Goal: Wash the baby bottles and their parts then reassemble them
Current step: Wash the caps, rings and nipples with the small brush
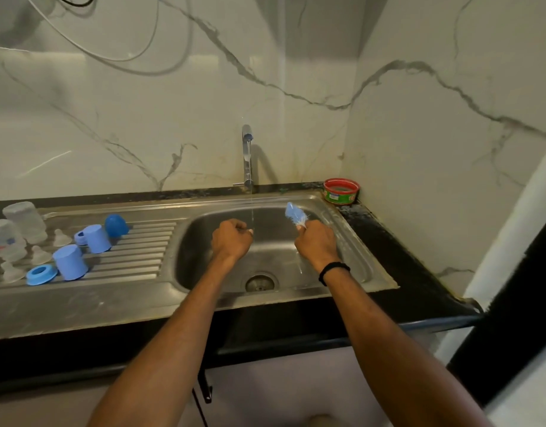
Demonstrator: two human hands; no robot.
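Observation:
Both hands are over the steel sink basin. My left hand is curled into a fist beside the thin stream of running water; I cannot see anything in it. My right hand grips a small blue bottle brush, its head pointing up and left. On the ribbed drainboard at the left stand clear bottles upside down, blue caps, a dark blue dome cap, a blue screw ring and clear teats.
The tap at the back wall is running into the basin, above the drain. A red and green tub sits on the black counter at the back right corner. Marble walls close in behind and at the right.

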